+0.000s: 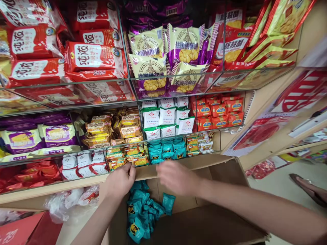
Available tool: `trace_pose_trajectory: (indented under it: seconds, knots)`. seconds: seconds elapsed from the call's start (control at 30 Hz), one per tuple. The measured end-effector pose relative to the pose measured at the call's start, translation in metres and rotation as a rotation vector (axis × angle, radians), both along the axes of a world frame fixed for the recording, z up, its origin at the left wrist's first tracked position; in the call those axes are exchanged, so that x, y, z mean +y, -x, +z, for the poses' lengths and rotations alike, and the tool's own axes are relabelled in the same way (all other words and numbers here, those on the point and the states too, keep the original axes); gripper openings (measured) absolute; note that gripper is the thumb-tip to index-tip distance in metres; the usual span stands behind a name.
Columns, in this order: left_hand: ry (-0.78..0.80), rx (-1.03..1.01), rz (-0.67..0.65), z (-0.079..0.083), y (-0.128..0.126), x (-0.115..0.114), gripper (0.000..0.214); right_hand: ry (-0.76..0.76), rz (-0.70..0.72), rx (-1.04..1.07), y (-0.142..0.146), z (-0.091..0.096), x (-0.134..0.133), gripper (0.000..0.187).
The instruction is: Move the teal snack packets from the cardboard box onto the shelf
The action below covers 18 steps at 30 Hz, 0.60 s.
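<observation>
My left hand (120, 179), fingers curled and closed, is at the far left rim of an open cardboard box (217, 226), by the lowest shelf row. What it holds, if anything, is hidden. Blurred by motion, my right hand (176, 175) hovers over the box's far rim, just below a shelf compartment of teal packets (167, 149); its grip is unclear. Loose teal packets (143, 207) lie heaped in the left part of the box. One teal packet (168, 203) sits a little apart on their right.
Beside the teal compartment are orange-yellow packets (127, 159); white packets (167, 117) stand above. Glass dividers and ledges front the rows. A plastic bag (65, 204) and a red box (22, 228) are at lower left. A person's sandalled foot (310, 187) shows at right.
</observation>
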State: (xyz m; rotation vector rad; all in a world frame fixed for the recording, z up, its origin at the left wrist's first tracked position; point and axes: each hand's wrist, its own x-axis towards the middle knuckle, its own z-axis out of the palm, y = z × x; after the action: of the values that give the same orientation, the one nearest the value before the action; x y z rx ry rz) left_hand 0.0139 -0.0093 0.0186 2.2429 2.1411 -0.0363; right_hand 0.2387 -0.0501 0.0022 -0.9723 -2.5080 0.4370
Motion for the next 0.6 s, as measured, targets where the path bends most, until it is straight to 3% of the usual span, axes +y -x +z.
trace_pose_trajectory:
  seconds: [0.07,0.1,0.17,0.23,0.33,0.43,0.6]
  knots:
    - [0.006,-0.007,0.001,-0.001,0.001,0.001,0.045,-0.024,0.255,-0.058,0.004,-0.018,-0.033,0.024]
    - [0.01,-0.013,0.002,-0.002,0.001,0.002,0.046,-0.002,0.251,-0.077,0.007,-0.033,-0.042,0.02]
    - [0.015,-0.025,0.004,-0.002,0.002,0.002,0.047,0.149,0.041,-0.12,0.016,-0.071,-0.047,0.019]
    - [0.017,-0.035,0.003,-0.002,0.002,0.002,0.048,0.359,-0.269,-0.132,0.026,-0.107,-0.038,0.038]
    - [0.017,-0.033,0.006,0.0,0.002,0.001,0.048,0.439,-0.507,-0.148,0.038,-0.144,-0.023,0.047]
    - [0.013,-0.029,0.01,0.001,0.0,-0.001,0.049,0.48,-0.583,-0.135,0.046,-0.156,-0.022,0.039]
    - [0.018,-0.034,0.017,0.006,-0.003,-0.001,0.048,0.495,-0.609,-0.076,0.049,-0.156,-0.035,0.025]
